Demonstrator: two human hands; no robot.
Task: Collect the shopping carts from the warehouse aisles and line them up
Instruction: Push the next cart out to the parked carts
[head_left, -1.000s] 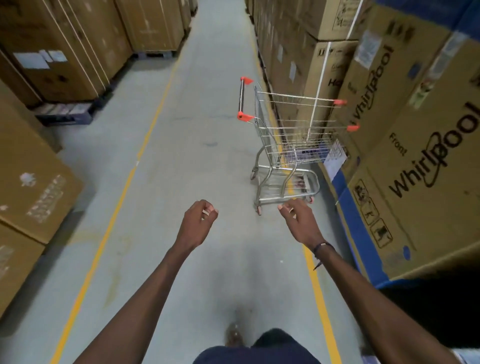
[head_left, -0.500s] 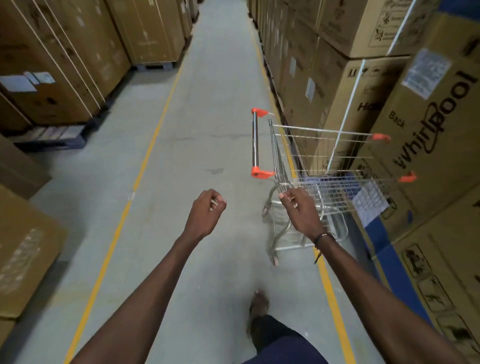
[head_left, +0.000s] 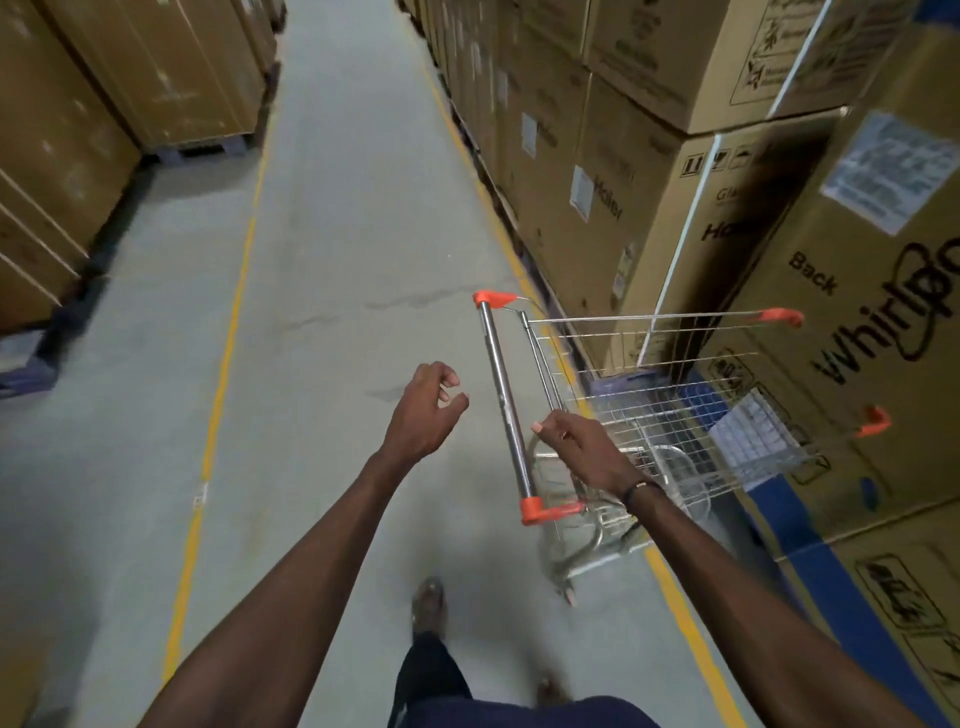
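A long grey concrete floor (head_left: 332, 291) runs away between two walls of stacked cardboard boxes (head_left: 649, 171), with more brown boxes on pallets (head_left: 67, 156) along the left side. Two yellow painted lines (head_left: 223, 364) border the aisle, one on each side. Some boxes on the right carry printed brand lettering and white paper labels.

The shopping cart (head_left: 649, 431) stands at the right edge of the aisle, over the right-hand yellow line and close against the boxes, its wire basket pointing toward them. Its metal handle bar (head_left: 506, 410), capped with orange plastic at both ends, faces the open aisle.

The right hand (head_left: 582, 447) reaches over the handle bar, fingers curved and fingertips beside the bar; whether it actually grips it cannot be told. A dark band circles that wrist. The left hand (head_left: 426, 410) hangs in the air just left of the bar, fingers loosely curled, holding nothing.
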